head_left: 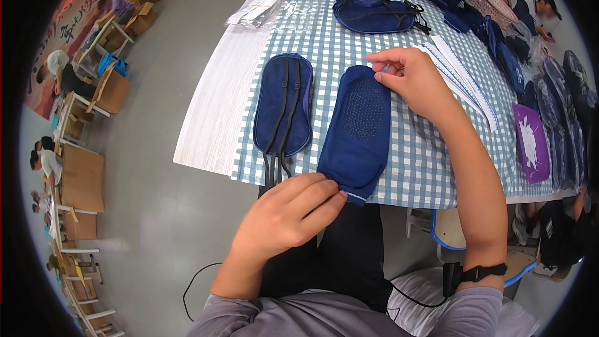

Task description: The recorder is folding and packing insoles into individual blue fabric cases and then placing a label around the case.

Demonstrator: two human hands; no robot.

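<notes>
Straightening a navy sock (357, 131), probably, flat on the checked tablecloth (424, 175), just right of an eye mask (281, 106). Pinching the cuff (357, 198) with the left hand (287, 212), holding the right hand (410, 79) loosely half-open at the toe (360, 72). Likely just needs a gentle lengthwise tug next.

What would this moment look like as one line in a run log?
navy sock: laid on checked cloth, dotted sole up; left fingers: at cuff; right fingers: at toe end; strapped oval item: left of sock

sock (355, 153)'s navy with a dotted patch (367, 109), eye mask (269, 106) left of it's navy w/ black straps (296, 85), cloth (424, 171) under it's blue-white gingham
</notes>
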